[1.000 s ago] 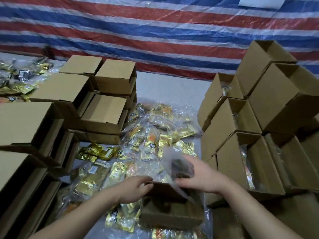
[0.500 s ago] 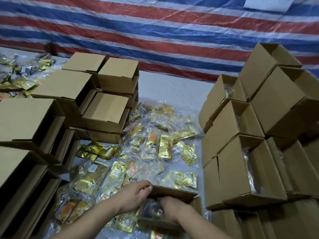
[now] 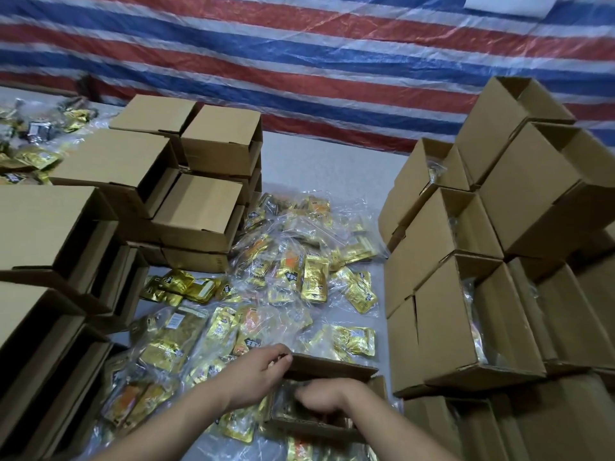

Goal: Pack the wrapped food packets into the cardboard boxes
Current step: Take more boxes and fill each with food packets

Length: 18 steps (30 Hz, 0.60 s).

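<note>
Left grip [image 3: 263,371] on open box [image 3: 327,367] flap, packet under right hand [image 3: 321,397] inside

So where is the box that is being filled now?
Head view, bottom centre: the open box lies between both hands, among the packets.

The right hand [image 3: 319,395], above the open brown cardboard box [image 3: 332,367] a second ago, now reaches inside it, pressing the clear-wrapped packet down.
</note>
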Tool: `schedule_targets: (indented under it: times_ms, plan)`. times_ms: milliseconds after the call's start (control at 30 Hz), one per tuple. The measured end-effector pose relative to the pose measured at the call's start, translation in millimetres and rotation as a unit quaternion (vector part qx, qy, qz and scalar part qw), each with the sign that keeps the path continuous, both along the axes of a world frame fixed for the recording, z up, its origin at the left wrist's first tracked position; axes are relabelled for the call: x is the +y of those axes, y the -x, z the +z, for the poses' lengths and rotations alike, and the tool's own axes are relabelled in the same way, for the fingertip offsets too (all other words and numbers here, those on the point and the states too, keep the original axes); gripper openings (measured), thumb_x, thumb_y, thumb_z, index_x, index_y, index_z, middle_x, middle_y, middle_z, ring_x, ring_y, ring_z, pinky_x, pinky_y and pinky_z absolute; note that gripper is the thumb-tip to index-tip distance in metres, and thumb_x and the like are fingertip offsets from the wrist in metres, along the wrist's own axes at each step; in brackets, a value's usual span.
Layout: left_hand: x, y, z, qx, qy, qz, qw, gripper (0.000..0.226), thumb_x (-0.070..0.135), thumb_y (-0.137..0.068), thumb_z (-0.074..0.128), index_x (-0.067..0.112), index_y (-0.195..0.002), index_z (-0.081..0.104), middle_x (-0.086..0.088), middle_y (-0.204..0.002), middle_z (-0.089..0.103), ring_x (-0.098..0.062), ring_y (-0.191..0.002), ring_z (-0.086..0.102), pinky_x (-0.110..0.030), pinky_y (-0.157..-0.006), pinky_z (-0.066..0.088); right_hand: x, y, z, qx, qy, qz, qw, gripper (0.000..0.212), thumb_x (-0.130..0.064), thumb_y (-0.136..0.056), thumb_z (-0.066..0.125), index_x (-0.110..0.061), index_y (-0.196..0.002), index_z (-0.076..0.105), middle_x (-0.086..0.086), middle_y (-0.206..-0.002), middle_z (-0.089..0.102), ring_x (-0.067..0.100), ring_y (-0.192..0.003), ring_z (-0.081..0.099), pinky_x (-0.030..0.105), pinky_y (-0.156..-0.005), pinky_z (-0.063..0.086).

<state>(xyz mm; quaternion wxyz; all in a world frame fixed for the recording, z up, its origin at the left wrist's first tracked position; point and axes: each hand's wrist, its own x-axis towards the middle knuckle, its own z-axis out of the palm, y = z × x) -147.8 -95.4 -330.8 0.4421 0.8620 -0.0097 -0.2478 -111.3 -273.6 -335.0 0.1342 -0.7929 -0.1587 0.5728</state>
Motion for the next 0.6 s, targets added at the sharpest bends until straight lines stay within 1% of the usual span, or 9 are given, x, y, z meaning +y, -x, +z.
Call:
schedule_targets:
  times_ms: [33, 67, 133, 200, 300, 367, 433, 533, 600]
  plan:
    - [-0.3, 0.8, 0.7, -0.001, 0.0, -0.001, 1.0, 0.022, 0.046, -0.102, 0.041, 0.035, -0.101, 0.06, 0.006, -0.093, 0.066, -0.012, -0.088, 0.062, -0.037, -0.085, 0.051, 0.8, -0.7, 3.7, 0.016, 0.007, -0.014, 1.0, 0.036, -0.037, -0.104, 0.025, -0.019, -0.098, 0.056, 0.003, -0.079, 0.055, 0.018, -0.061, 0.049, 0.028, -0.055, 0.038]
    - [-0.3, 1.0, 1.5, 0.002, 0.003, 0.004, 1.0, 0.023, 0.045, -0.103, 0.041, 0.033, -0.103, 0.06, 0.005, -0.095, 0.066, -0.013, -0.09, 0.062, -0.038, -0.087, 0.051, 0.0, -1.4, 10.2, 0.028, 0.01, -0.02, 0.999, 0.037, -0.039, -0.103, 0.026, -0.02, -0.093, 0.056, 0.002, -0.078, 0.055, 0.019, -0.062, 0.049, 0.028, -0.055, 0.039]
    - [0.5, 0.6, 3.0, 0.01, 0.008, 0.015, 1.0, 0.026, 0.045, -0.103, 0.041, 0.03, -0.105, 0.061, 0.001, -0.097, 0.067, -0.016, -0.092, 0.063, -0.041, -0.088, 0.051, -6.7, -4.7, 24.8, 0.011, -0.01, 0.007, 1.0, 0.041, -0.044, -0.102, 0.029, -0.02, -0.106, 0.061, 0.001, -0.095, 0.062, 0.023, -0.085, 0.056, 0.03, -0.071, 0.042]
    - [1.5, -0.3, 4.1, 0.016, 0.012, 0.022, 1.0, 0.027, 0.046, -0.103, 0.041, 0.029, -0.105, 0.061, -0.001, -0.096, 0.068, -0.02, -0.091, 0.064, -0.042, -0.086, 0.052, -19.1, -6.8, 41.7, -0.048, -0.049, 0.034, 0.997, 0.04, -0.049, -0.1, 0.036, -0.022, -0.095, 0.065, -0.002, -0.093, 0.064, 0.023, -0.093, 0.06, 0.03, -0.073, 0.041]
    - [0.5, -0.5, 5.0, 0.012, 0.014, 0.022, 1.0, 0.028, 0.045, -0.103, 0.04, 0.026, -0.106, 0.061, -0.002, -0.097, 0.068, -0.021, -0.093, 0.064, -0.041, -0.086, 0.052, -35.7, -13.3, 68.5, -0.162, -0.152, -0.073, 0.972, 0.028, -0.045, -0.095, 0.05, -0.025, -0.085, 0.067, -0.004, -0.081, 0.067, 0.006, -0.071, 0.061, 0.028, -0.065, 0.047]
    - [0.1, -0.7, 4.6, 0.003, 0.013, 0.02, 1.0, 0.029, 0.045, -0.104, 0.04, 0.025, -0.107, 0.061, 0.001, -0.098, 0.068, -0.017, -0.095, 0.062, -0.038, -0.089, 0.051, -41.7, -25.0, 74.7, -0.272, -0.188, -0.108, 0.938, 0.017, -0.041, -0.097, 0.052, -0.036, -0.084, 0.062, -0.01, -0.086, 0.067, 0.0, -0.077, 0.059, 0.022, -0.071, 0.046]
    - [0.6, -1.0, 3.9, 0.004, 0.014, 0.022, 1.0, 0.027, 0.045, -0.104, 0.04, 0.027, -0.104, 0.06, 0.002, -0.097, 0.067, -0.016, -0.094, 0.062, -0.037, -0.09, 0.05, -40.2, -32.5, 72.4, -0.327, -0.167, -0.092, 0.925, 0.015, -0.044, -0.101, 0.046, -0.039, -0.091, 0.056, -0.014, -0.094, 0.063, 0.001, -0.087, 0.056, 0.024, -0.077, 0.045]
    - [0.5, -1.3, 4.1, 0.007, 0.021, 0.022, 1.0, 0.025, 0.046, -0.103, 0.04, 0.03, -0.099, 0.058, 0.0, -0.096, 0.066, -0.018, -0.093, 0.062, -0.037, -0.088, 0.049, -33.3, -28.3, 49.6, -0.327, -0.081, -0.041, 0.941, 0.034, -0.051, -0.105, 0.028, -0.033, -0.085, 0.049, -0.009, -0.091, 0.057, 0.015, -0.091, 0.057, 0.034, -0.078, 0.044]
    - [0.1, -1.6, 4.4, 0.008, 0.017, 0.02, 1.0, 0.024, 0.047, -0.103, 0.04, 0.033, -0.097, 0.058, 0.003, -0.095, 0.066, -0.016, -0.092, 0.062, -0.035, -0.087, 0.048, -30.3, -22.1, 36.0, -0.351, -0.037, -0.019, 0.935, 0.044, -0.053, -0.104, 0.019, -0.029, -0.084, 0.051, -0.004, -0.089, 0.061, 0.021, -0.089, 0.061, 0.036, -0.077, 0.046]
